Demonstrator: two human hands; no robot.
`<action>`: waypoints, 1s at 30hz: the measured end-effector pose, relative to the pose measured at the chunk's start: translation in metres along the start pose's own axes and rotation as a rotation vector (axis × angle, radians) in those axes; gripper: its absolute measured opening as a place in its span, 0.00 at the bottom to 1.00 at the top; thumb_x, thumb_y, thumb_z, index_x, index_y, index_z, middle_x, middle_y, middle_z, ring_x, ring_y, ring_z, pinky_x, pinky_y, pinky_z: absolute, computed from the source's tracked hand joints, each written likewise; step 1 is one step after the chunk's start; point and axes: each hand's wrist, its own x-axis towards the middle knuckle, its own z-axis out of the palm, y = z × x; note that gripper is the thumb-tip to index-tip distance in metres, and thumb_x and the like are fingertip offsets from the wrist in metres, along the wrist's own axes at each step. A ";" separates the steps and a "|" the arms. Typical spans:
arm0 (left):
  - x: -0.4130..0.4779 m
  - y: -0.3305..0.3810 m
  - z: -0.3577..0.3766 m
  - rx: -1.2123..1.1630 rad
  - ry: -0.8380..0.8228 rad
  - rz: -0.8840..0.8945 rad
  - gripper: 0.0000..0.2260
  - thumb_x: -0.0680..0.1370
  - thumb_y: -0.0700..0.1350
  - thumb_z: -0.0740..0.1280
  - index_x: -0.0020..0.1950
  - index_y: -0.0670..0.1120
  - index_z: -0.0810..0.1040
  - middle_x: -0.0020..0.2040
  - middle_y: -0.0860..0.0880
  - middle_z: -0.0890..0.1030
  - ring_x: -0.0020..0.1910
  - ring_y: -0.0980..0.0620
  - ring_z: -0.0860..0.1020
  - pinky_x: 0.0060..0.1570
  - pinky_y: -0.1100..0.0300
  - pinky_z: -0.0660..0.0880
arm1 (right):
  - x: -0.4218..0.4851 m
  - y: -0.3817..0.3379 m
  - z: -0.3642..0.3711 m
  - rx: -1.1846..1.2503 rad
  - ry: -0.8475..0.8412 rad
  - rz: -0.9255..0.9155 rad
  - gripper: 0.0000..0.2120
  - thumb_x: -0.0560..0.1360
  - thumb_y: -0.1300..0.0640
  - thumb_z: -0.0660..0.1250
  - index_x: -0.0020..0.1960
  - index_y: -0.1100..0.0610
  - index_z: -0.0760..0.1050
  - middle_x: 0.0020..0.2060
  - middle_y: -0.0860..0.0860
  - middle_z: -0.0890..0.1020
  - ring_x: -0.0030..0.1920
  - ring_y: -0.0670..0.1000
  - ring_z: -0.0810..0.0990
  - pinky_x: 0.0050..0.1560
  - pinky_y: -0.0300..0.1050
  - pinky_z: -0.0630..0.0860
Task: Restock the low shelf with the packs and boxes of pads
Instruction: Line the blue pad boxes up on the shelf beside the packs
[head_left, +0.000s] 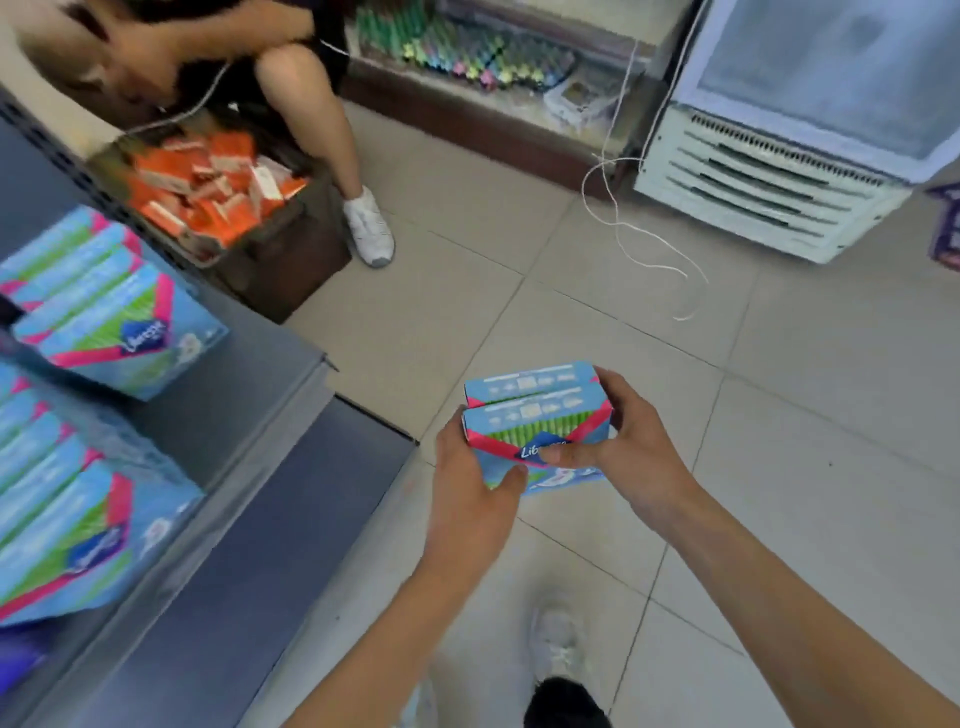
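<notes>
left grip, right grip hold two boxes

Two held boxes — blue card, green stripes, pink diagonal band, dark-blue logo patch. Pressed face to face, upright, printed top edges up. Above floor tiles, near shelf corner; left hand grips one end, right hand the other.

Low shelf — grey metal, stepped. Matching boxes stand packed side by side in rear row and front row.
</notes>
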 end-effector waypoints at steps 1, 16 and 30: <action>0.007 0.005 -0.014 0.023 0.049 0.001 0.25 0.71 0.37 0.69 0.65 0.50 0.68 0.62 0.53 0.74 0.63 0.55 0.73 0.61 0.58 0.72 | 0.014 -0.013 0.013 -0.026 -0.049 -0.025 0.42 0.50 0.63 0.81 0.63 0.52 0.73 0.56 0.50 0.82 0.59 0.55 0.79 0.57 0.52 0.79; 0.048 0.004 -0.161 0.202 0.702 -0.225 0.31 0.74 0.38 0.68 0.74 0.45 0.59 0.66 0.50 0.68 0.66 0.53 0.67 0.58 0.70 0.64 | 0.148 -0.078 0.236 -0.180 -0.646 -0.157 0.41 0.45 0.68 0.79 0.58 0.56 0.75 0.51 0.49 0.81 0.51 0.46 0.79 0.46 0.39 0.78; 0.016 0.014 -0.158 0.654 0.429 -0.407 0.17 0.79 0.45 0.59 0.67 0.47 0.61 0.63 0.50 0.63 0.63 0.51 0.66 0.56 0.61 0.68 | 0.153 -0.051 0.322 -0.287 -0.481 -0.286 0.33 0.57 0.60 0.83 0.57 0.58 0.72 0.49 0.48 0.81 0.50 0.43 0.81 0.40 0.26 0.75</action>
